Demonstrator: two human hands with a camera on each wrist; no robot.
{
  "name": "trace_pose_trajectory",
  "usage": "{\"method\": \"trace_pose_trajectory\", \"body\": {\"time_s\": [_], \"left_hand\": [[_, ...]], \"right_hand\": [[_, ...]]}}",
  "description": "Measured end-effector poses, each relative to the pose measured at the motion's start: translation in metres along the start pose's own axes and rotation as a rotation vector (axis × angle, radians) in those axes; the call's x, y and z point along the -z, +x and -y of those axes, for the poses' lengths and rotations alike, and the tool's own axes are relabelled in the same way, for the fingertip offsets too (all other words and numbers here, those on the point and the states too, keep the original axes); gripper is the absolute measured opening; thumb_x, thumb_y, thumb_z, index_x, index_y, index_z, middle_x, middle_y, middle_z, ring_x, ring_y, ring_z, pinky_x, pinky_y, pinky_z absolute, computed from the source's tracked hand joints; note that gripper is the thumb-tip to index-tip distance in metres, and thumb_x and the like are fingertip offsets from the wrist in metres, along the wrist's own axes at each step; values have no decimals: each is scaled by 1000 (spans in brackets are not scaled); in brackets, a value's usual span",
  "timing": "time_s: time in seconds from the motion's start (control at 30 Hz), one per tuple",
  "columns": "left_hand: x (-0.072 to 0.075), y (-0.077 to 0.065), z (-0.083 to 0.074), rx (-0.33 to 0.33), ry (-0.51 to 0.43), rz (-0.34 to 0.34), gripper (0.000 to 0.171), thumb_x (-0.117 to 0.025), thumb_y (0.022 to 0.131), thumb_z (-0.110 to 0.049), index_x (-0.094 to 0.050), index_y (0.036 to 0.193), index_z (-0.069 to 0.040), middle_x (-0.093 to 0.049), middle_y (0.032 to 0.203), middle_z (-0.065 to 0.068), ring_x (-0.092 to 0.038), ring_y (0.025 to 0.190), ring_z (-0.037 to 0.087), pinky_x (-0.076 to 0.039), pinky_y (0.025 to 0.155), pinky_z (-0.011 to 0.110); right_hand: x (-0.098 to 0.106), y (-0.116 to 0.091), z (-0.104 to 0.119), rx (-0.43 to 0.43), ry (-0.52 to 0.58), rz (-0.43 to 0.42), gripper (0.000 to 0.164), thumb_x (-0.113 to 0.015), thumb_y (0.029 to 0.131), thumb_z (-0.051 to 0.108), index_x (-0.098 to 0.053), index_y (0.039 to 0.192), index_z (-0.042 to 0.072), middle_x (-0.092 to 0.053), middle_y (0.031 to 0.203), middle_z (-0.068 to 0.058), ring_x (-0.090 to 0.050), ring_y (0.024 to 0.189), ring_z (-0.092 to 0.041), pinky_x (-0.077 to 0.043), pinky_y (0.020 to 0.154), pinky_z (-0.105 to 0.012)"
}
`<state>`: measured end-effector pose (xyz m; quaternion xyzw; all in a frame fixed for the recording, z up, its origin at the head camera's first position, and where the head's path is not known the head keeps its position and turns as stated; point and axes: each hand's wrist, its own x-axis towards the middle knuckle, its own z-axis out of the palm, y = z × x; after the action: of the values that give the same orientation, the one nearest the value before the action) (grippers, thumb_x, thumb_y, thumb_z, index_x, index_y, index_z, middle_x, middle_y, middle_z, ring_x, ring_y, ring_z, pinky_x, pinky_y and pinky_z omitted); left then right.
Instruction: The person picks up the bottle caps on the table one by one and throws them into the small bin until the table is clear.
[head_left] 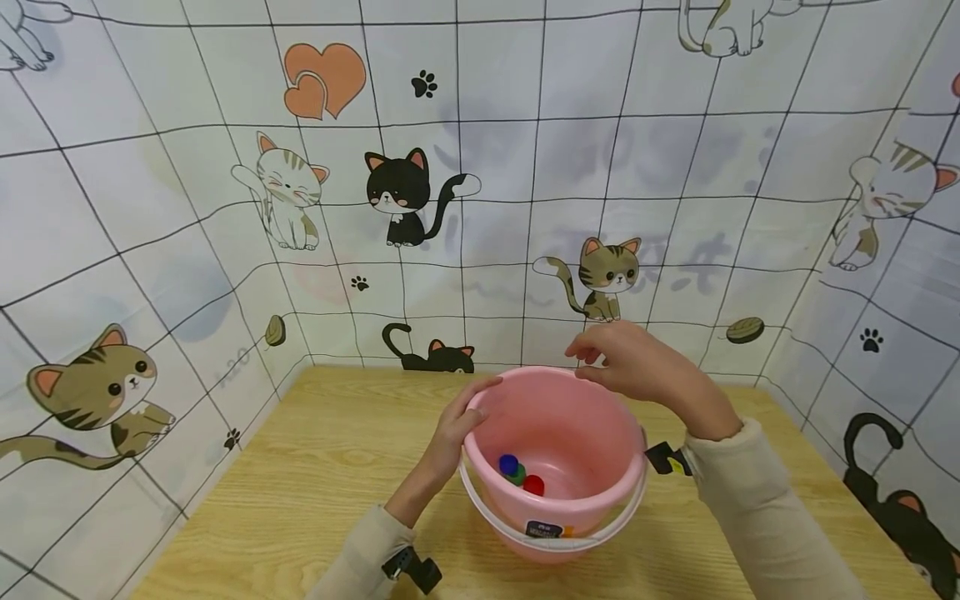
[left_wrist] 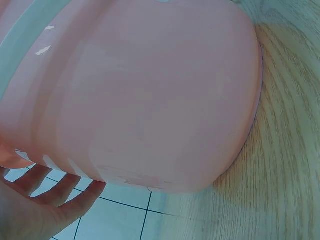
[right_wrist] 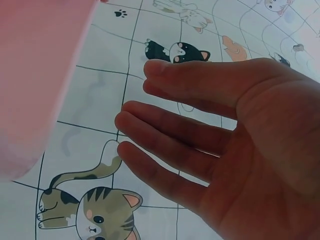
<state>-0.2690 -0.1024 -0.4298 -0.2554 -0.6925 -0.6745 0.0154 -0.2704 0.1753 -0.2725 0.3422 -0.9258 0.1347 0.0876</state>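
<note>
A pink plastic bucket [head_left: 551,517] with a white handle [head_left: 558,543] hanging down its front stands on the wooden table. Inside it, low on the left, lie a small blue piece [head_left: 508,464], a green one [head_left: 517,476] and a red one [head_left: 533,485], all roundish. My left hand [head_left: 456,427] grips the bucket's left rim, the thumb over the edge and the fingers [left_wrist: 65,195] along the outside wall. Over the far right rim hovers my right hand [head_left: 626,358], fingers [right_wrist: 165,135] loosely bent and nothing held.
The wooden table [head_left: 300,475] extends on both sides of the bucket. A white gridded cloth [head_left: 495,167] printed with cartoon cats encloses the table at the back, left and right.
</note>
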Motion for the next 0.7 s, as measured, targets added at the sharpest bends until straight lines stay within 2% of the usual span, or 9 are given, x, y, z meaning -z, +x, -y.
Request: {"method": "trace_pose_trajectory", "body": {"time_s": [0.23, 0.43, 0.7], "left_hand": [[-1, 0, 1, -1, 2, -10, 54, -45, 98, -22, -50, 152, -18, -43, 159, 12, -56, 130, 42, -54, 101, 58], [0, -1, 0, -2, 5, -19, 54, -46, 97, -21, -51, 151, -17, -44, 160, 12, -55, 132, 40, -53, 102, 57], [-2, 0, 0, -10, 3, -19, 54, -46, 97, -22, -51, 151, -16, -44, 160, 11, -54, 132, 41, -52, 102, 59]], "right_hand": [[-4, -10, -9, -12, 1, -34, 21, -74, 93, 15, -77, 112, 7, -77, 106, -7, -71, 95, -22, -61, 82, -43], [-7, -20, -19, -35, 28, -70, 25, -73, 95, 16, -74, 117, 6, -76, 108, -6, -72, 96, -22, -61, 82, -44], [-5, -44, -39, -81, 69, -88, 27, -70, 98, 20, -72, 122, 9, -76, 113, -6, -71, 98, -21, -62, 83, -42]]}}
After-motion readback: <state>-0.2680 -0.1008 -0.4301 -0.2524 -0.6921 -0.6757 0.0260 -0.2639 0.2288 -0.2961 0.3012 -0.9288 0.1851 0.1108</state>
